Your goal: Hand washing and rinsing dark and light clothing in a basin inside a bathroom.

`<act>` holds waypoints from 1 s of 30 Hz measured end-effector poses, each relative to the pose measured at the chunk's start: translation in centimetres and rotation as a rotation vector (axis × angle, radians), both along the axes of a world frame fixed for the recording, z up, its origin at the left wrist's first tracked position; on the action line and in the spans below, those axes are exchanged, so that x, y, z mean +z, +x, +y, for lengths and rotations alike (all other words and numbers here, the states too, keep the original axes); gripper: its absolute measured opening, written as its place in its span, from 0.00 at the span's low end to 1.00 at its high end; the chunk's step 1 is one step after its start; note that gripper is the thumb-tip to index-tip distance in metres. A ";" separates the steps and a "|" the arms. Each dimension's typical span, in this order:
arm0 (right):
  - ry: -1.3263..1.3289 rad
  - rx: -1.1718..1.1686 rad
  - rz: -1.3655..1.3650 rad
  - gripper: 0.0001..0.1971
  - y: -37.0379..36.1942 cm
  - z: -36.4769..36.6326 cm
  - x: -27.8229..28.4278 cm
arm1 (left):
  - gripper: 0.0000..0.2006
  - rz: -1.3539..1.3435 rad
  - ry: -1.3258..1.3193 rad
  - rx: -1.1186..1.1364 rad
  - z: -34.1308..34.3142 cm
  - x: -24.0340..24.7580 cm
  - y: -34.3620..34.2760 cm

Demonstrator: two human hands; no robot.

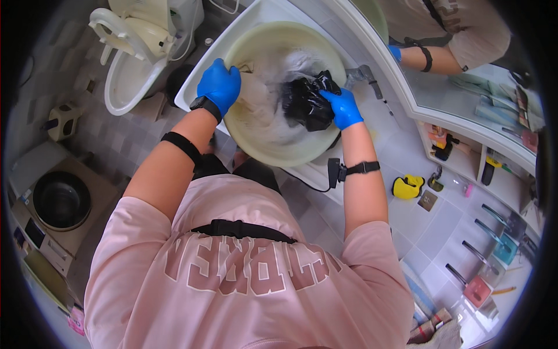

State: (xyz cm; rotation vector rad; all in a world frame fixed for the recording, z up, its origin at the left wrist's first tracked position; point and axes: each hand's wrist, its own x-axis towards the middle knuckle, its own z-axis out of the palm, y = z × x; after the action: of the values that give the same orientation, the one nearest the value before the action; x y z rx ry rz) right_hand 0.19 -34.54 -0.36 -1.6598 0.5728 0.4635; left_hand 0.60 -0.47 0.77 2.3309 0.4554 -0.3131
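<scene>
A pale yellow-green round basin [322,43] holds cloudy, foamy water. My left hand [220,87], in a blue rubber glove, is closed at the basin's left rim, with the thumb along the inner side. On the right, my gloved right hand [344,109] grips a wet black cloth [307,102], which lies bunched and shiny in the water; its exact kind I cannot make out. Pale fabric [261,107] shows under the water near the left side. The fingertips of my right hand are partly hidden by the black cloth.
The basin rests on a white sink [250,18]. To its left stands a toilet [111,96] with a raised seat. A mirror cabinet [418,110] rises at the right, near a grey faucet [367,75]. A yellow cloth [408,187] hangs on the right wall. A black bowl [62,199] sits far left.
</scene>
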 end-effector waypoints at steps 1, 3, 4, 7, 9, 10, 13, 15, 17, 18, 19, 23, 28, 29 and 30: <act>0.115 -0.073 0.025 0.18 -0.4 0.5 2.4 | 0.19 -0.007 0.004 0.005 0.2 -0.1 0.0; 0.229 -0.174 0.074 0.17 -1.4 0.5 6.1 | 0.19 -0.021 0.005 -0.005 0.2 -0.8 0.1; 0.214 -0.185 0.070 0.17 -1.8 0.5 7.6 | 0.19 -0.022 -0.010 -0.015 0.2 -0.8 0.2; 0.515 -0.325 0.173 0.16 -2.8 -0.5 9.8 | 0.19 -0.052 -0.043 -0.013 0.1 -0.9 0.1; 0.565 -0.345 0.166 0.16 -3.6 -1.3 10.7 | 0.19 -0.043 -0.056 -0.018 0.1 -0.8 0.1; 0.627 -0.358 0.162 0.17 -3.8 -1.5 11.0 | 0.19 -0.033 -0.056 -0.017 0.2 -0.7 0.1; 0.697 -0.368 0.160 0.17 -4.0 -1.4 12.5 | 0.19 -0.034 -0.086 -0.026 0.3 -0.7 0.0; 0.648 -0.387 0.134 0.17 -4.2 -0.3 14.0 | 0.19 -0.028 -0.076 -0.028 0.3 -0.6 0.1; 0.600 -0.406 0.108 0.17 -4.4 0.3 14.7 | 0.19 -0.022 -0.063 -0.030 0.4 -0.5 0.0; 0.599 -0.394 0.087 0.17 -4.4 0.3 14.9 | 0.19 -0.010 -0.068 -0.027 0.4 -0.4 0.0; 0.597 -0.381 0.067 0.18 -4.4 0.5 15.0 | 0.19 0.002 -0.071 -0.024 0.4 -0.3 0.0; 0.505 -0.396 0.040 0.18 -4.5 1.5 15.7 | 0.20 0.003 -0.070 -0.021 0.3 -0.3 0.1; 0.483 -0.404 0.036 0.18 -4.9 1.6 15.9 | 0.20 0.009 -0.054 -0.029 0.3 0.0 0.0; 0.486 -0.405 0.037 0.18 -5.2 1.3 15.9 | 0.20 0.009 -0.051 -0.030 0.3 -0.2 0.0; 0.508 -0.398 0.019 0.18 -5.5 0.6 15.9 | 0.20 0.000 -0.045 -0.028 0.2 -0.3 0.0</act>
State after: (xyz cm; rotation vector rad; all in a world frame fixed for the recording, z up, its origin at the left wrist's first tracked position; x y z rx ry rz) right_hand -5.28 -33.90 15.57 -1.0280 0.7130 0.2989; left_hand 0.62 -0.23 0.46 2.2950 0.4116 -0.3332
